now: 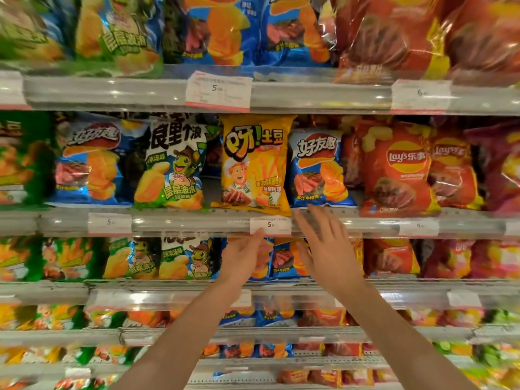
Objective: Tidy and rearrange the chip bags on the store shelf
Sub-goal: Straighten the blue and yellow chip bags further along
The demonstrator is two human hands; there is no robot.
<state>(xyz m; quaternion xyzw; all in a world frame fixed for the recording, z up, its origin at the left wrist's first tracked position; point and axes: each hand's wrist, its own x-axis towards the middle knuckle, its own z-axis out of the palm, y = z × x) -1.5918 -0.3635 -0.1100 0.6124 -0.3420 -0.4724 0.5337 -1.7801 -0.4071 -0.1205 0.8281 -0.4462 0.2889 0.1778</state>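
A yellow chip bag [254, 161] stands upright on the middle shelf [197, 220], between a green-and-white bag [171, 164] and a blue bag [318, 170]. Both my hands are raised just below it, holding nothing. My left hand [244, 257] is open, fingertips near the white price tag [270, 225]. My right hand [323, 243] is open with fingers spread, blurred, its fingertips at the shelf edge under the yellow bag's right corner. Neither hand touches the yellow bag.
Red Lay's bags [399, 170] fill the right of the middle shelf; blue bags [90, 164] the left. The upper shelf [309, 94] holds larger bags overhanging its edge. Lower shelves [168, 294] carry more bags behind my forearms.
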